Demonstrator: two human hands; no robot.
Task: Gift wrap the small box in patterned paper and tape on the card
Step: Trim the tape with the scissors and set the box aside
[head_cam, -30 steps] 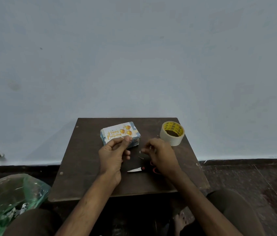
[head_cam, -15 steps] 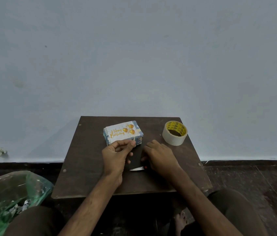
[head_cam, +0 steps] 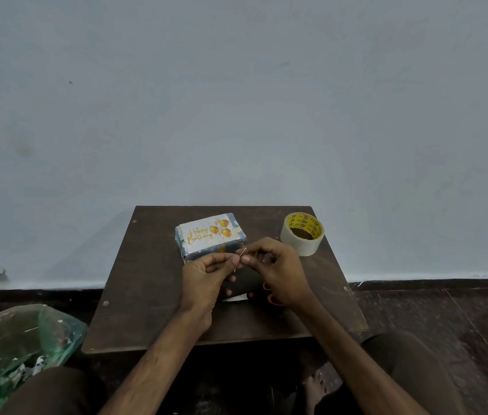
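Pinching a thin strip [head_cam: 244, 251] between them, left hand [head_cam: 203, 280] and right hand [head_cam: 278, 271] hover just before the box [head_cam: 200, 254], card [head_cam: 209, 232] atop.

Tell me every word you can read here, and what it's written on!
"Happy Birthday": gold script on the card atop the wrapped box.
Black print on the yellow inner ring of the tape roll: too small to read.
Marks on the narrow strip at the card's left edge: too blurred to read.
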